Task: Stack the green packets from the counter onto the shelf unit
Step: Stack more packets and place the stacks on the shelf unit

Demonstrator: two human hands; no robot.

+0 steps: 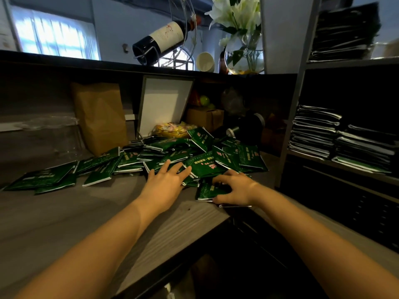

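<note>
Green packets sprawl across a grey counter, with a brown paper bag and an open white box behind them and a part-stacked shelf unit to the right. The left hand rests flat on the heap, fingers spread; the right hand curls around a front packet.

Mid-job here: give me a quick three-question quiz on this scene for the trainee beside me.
1. True or false: the left hand lies flat on the green packets.
2. The shelf unit with stacked packets stands: A left, B right, C behind the person.
3. Fill in: the brown paper bag stands ____ the pile.
Key: 1 true; 2 B; 3 behind.
</note>
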